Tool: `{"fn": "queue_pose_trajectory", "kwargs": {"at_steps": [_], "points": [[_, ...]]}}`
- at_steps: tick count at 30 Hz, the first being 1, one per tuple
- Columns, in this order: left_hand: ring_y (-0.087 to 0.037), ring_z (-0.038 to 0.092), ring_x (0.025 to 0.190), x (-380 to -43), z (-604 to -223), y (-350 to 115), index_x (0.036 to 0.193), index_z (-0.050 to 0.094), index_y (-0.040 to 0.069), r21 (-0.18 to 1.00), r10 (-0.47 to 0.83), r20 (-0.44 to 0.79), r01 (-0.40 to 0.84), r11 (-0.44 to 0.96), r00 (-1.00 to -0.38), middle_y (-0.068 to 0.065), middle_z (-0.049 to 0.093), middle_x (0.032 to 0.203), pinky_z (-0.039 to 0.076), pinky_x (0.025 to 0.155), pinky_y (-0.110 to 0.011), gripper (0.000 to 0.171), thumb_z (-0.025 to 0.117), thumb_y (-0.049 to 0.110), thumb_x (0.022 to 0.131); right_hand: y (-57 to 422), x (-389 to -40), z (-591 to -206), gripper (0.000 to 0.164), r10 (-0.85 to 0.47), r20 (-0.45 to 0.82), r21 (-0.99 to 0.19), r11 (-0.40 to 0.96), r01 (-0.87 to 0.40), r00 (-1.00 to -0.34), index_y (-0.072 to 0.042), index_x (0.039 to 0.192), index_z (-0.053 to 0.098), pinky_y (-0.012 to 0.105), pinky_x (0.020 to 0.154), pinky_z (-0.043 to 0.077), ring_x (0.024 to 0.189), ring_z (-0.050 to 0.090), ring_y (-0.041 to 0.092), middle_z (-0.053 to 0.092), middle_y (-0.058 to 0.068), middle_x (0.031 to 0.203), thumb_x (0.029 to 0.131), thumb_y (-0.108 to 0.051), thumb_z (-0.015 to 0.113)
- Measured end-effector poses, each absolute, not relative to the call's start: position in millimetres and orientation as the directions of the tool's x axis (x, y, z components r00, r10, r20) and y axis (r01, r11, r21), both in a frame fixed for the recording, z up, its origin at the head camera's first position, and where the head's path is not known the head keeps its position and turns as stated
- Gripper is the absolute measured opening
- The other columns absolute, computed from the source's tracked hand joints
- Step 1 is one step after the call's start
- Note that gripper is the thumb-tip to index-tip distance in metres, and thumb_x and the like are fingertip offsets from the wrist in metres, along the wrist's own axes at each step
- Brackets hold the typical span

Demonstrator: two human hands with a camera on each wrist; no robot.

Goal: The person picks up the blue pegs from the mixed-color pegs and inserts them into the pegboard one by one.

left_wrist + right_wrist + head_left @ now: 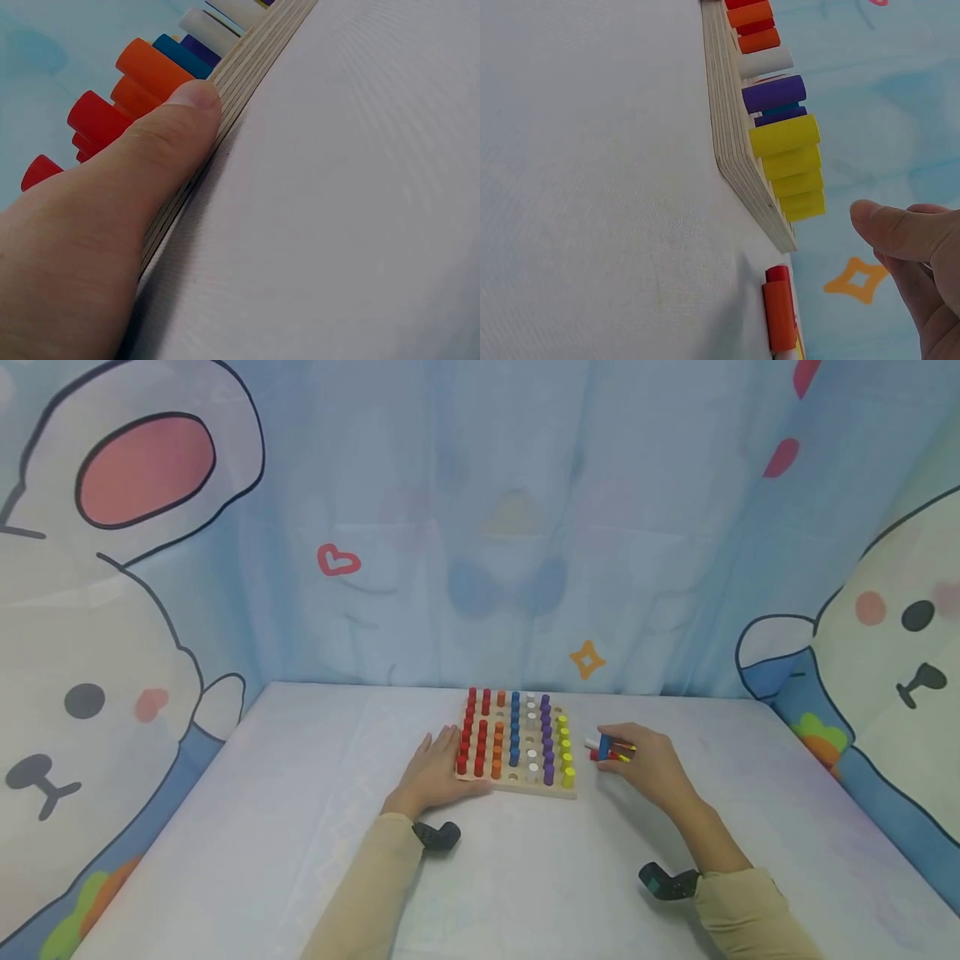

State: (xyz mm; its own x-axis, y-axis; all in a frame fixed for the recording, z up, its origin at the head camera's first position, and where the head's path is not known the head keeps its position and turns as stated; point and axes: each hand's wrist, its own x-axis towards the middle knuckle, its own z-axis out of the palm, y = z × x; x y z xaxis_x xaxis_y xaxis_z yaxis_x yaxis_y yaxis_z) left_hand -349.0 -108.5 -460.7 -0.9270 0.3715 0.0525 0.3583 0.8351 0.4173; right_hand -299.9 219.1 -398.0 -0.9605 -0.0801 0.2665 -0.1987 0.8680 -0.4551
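A wooden peg board (536, 791) carries columns of red, orange, blue, white, purple and yellow pegs; a few holes are bare, one at the front of the blue column. My left hand (435, 774) rests along its left side, its straight thumb (161, 142) against the front edge in the left wrist view. To the right of the board, my right hand (656, 768) pinches a blue peg (603, 747) between thumb and fingertips. From the right wrist that peg is hidden behind the thumb (889, 229). Several loose pegs (780, 315), red, orange, white and yellow, lie below this hand.
The board stands on a table with a pale cloth (525, 877), near its back edge. A light blue curtain (487, 485) with cartoon animals hangs behind and at both sides. Black devices (667, 882) sit at both wrists.
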Motion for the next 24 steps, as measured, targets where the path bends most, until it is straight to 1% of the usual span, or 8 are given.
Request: {"fn": "queue_pose_trajectory", "kwargs": {"at_steps": [3, 8, 13, 18, 21, 24], "points": [[-0.018, 0.008, 0.149, -348.8, -460.2, -108.7, 0.153, 0.013, 0.009, 0.418, 0.368, 0.056, 0.356, 0.836, -0.928, -0.004, 0.015, 0.161, 0.004, 0.122, -0.040, 0.118, 0.051, 0.083, 0.070, 218.9, -299.1, -398.5, 0.055, -0.097, 0.287, -0.458, 0.860, -0.225, -0.953, -0.006, 0.127, 0.060, 0.047, 0.092, 0.051, 0.111, 0.060, 0.036, 0.061, 0.018, 0.124, 0.076, -0.012, 0.079], [-0.019, 0.009, 0.149, -348.5, -460.0, -108.9, 0.153, 0.014, 0.008, 0.416, 0.372, 0.061, 0.362, 0.834, -0.926, -0.005, 0.015, 0.160, 0.004, 0.122, -0.041, 0.117, 0.051, 0.083, 0.070, 217.8, -297.8, -400.8, 0.054, -0.116, 0.297, -0.499, 0.827, -0.258, -0.948, -0.006, 0.125, 0.061, 0.043, 0.087, 0.055, 0.102, 0.065, 0.030, 0.063, 0.015, 0.119, 0.075, -0.010, 0.079], [-0.018, 0.009, 0.149, -349.3, -460.4, -108.5, 0.153, 0.014, 0.008, 0.405, 0.376, 0.062, 0.368, 0.837, -0.924, -0.005, 0.016, 0.160, 0.005, 0.122, -0.040, 0.118, 0.050, 0.084, 0.069, 213.2, -295.6, -401.9, 0.053, -0.108, 0.271, -0.554, 0.795, -0.246, -0.957, -0.008, 0.125, 0.060, 0.040, 0.082, 0.057, 0.103, 0.066, 0.032, 0.064, 0.016, 0.119, 0.075, -0.013, 0.079], [-0.018, 0.009, 0.149, -349.0, -460.0, -108.0, 0.153, 0.014, 0.008, 0.402, 0.378, 0.057, 0.368, 0.839, -0.924, -0.005, 0.015, 0.160, 0.005, 0.122, -0.040, 0.119, 0.049, 0.085, 0.069, 207.8, -293.5, -401.9, 0.053, -0.115, 0.267, -0.583, 0.771, -0.255, -0.957, -0.009, 0.123, 0.061, 0.035, 0.078, 0.058, 0.099, 0.068, 0.030, 0.065, 0.014, 0.115, 0.074, -0.015, 0.080], [-0.019, 0.010, 0.149, -348.8, -459.5, -108.1, 0.153, 0.015, 0.008, 0.402, 0.378, 0.064, 0.371, 0.837, -0.924, -0.005, 0.016, 0.160, 0.005, 0.122, -0.040, 0.118, 0.050, 0.084, 0.069, 204.8, -292.9, -401.1, 0.046, -0.132, 0.296, -0.586, 0.757, -0.289, -0.946, -0.008, 0.117, 0.065, 0.032, 0.077, 0.059, 0.096, 0.069, 0.028, 0.067, 0.012, 0.110, 0.074, -0.014, 0.080], [-0.019, 0.010, 0.149, -349.2, -459.6, -108.3, 0.153, 0.015, 0.008, 0.403, 0.376, 0.068, 0.370, 0.837, -0.924, -0.005, 0.017, 0.160, 0.006, 0.122, -0.040, 0.118, 0.050, 0.084, 0.070, 202.5, -292.4, -399.9, 0.029, -0.147, 0.340, -0.581, 0.744, -0.330, -0.929, -0.009, 0.102, 0.070, 0.029, 0.075, 0.059, 0.091, 0.070, 0.024, 0.069, 0.007, 0.101, 0.075, -0.013, 0.079]]}}
